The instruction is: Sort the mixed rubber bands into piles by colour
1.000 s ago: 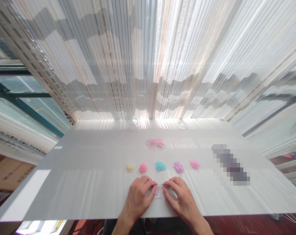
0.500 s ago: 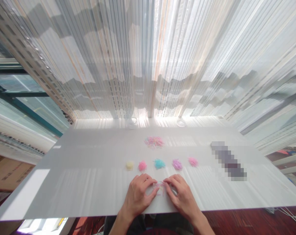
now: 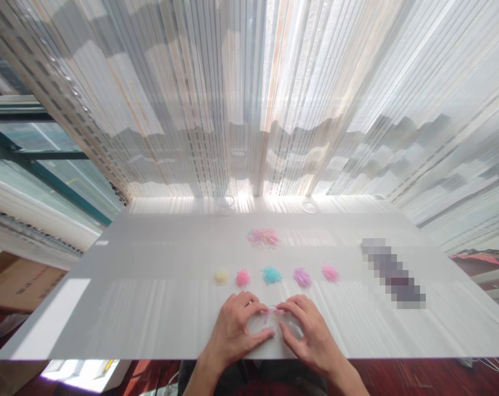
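Observation:
Between my hands at the table's front lies a small mixed cluster of thin pastel strips (image 3: 273, 312), mostly pink and lilac, partly covered by my fingertips. My left hand (image 3: 235, 324) curves around its left side, thumb apart from the index finger. Mirroring it on the right, my right hand (image 3: 311, 330) has its fingertips at the strips and its thumb spread away. Just beyond is a row of sorted piles: pale yellow (image 3: 221, 276), coral pink (image 3: 243, 278), turquoise (image 3: 271, 275), purple (image 3: 302, 276) and pink (image 3: 330, 273). Behind them sits a larger mixed pile (image 3: 264, 238).
Two clear round dishes or lids (image 3: 309, 206) stand at the back edge of the white table (image 3: 158, 313), before a striped curtain (image 3: 249, 99). A blurred-out long object (image 3: 393, 273) lies at the right. A cardboard box (image 3: 22, 283) is beyond the left edge.
My thumbs have moved apart from the index fingers. The small cluster of strips has been pushed together and slightly away from me. The sorted piles look unchanged; the view has shifted slightly.

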{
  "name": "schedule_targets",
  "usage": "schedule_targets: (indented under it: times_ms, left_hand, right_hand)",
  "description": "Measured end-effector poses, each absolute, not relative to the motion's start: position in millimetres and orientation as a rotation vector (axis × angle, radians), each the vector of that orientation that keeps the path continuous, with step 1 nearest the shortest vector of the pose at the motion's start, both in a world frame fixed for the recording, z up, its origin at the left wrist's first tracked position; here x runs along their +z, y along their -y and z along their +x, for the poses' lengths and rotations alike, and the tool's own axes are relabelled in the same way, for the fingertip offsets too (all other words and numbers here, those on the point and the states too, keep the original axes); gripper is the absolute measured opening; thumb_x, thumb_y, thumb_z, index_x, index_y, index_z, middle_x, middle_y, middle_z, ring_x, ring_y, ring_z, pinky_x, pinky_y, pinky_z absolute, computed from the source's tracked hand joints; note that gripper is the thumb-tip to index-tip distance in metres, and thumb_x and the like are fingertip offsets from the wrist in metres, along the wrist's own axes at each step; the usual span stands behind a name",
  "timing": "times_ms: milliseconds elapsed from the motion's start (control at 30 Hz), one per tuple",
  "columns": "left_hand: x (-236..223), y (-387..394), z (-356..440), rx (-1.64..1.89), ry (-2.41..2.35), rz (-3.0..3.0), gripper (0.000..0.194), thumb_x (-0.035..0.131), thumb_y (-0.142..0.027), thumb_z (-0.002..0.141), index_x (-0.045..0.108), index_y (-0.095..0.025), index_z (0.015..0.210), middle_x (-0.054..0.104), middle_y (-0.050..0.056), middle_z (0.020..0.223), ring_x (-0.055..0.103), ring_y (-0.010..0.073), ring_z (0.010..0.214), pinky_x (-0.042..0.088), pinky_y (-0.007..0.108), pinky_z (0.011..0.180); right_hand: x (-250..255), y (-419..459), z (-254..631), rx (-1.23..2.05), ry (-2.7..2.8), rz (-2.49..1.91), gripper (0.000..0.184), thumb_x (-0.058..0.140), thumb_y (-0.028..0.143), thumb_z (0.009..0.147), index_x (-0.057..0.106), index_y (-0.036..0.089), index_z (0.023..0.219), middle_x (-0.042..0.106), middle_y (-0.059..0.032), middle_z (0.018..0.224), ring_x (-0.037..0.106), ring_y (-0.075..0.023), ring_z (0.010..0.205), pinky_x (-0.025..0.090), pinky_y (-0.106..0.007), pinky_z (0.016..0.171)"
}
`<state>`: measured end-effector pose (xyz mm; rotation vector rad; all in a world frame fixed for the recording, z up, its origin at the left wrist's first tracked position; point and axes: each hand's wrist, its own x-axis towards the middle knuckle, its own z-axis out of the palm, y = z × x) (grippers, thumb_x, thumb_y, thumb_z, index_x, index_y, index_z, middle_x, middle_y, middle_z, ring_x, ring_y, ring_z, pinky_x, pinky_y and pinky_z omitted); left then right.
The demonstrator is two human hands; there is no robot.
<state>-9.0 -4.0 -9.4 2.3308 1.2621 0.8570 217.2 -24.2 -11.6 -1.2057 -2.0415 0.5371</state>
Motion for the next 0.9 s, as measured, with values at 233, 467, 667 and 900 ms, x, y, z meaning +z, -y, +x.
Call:
schedule_targets:
  times_ms: [233,467,667,900]
  left_hand:
    - [-8,6,-15,0.874,-1.181,2.268,0.031,0.081,-0.017,0.074,0.073,-0.025,0.103,0.071,0.004,0.097,0.068,0.0222,0.087,0.053,0.036,0.080]
    - [-7,14,-18,0.888,-1.202,2.238,0.019,0.077,-0.010,0.075,0.073,-0.023,0.089,0.070,0.004,0.096,0.065,0.0208,0.086,0.052,0.034,0.079]
    - [-6,14,-19,0.904,-1.168,2.300,0.013,0.077,-0.011,0.083,0.075,-0.024,0.085,0.070,0.003,0.092,0.064,0.0187,0.082,0.050,0.033,0.076]
    - [-8,22,-17,1.037,-1.105,2.138,0.010,0.066,-0.021,0.099,0.076,-0.022,0.096,0.073,0.008,0.097,0.069,0.0187,0.086,0.058,0.030,0.077]
  right_hand:
    - [-12,26,219,0.552,2.090,-1.212,0.028,0.060,0.008,0.084,0.059,0.024,0.106,0.062,-0.0063,0.098,0.061,-0.0253,0.089,0.054,-0.039,0.077]
    - [-11,28,217,0.548,2.120,-1.173,0.026,0.058,0.006,0.086,0.061,0.025,0.103,0.059,-0.0046,0.093,0.060,-0.0228,0.085,0.054,-0.036,0.073]
    - [-8,26,216,0.550,2.103,-1.140,0.025,0.061,0.008,0.087,0.063,0.025,0.105,0.060,-0.0045,0.092,0.061,-0.0226,0.084,0.054,-0.036,0.073]
    - [-8,26,217,0.567,2.020,-1.099,0.020,0.065,0.017,0.093,0.066,0.024,0.111,0.063,-0.0055,0.093,0.064,-0.0218,0.084,0.058,-0.035,0.074]
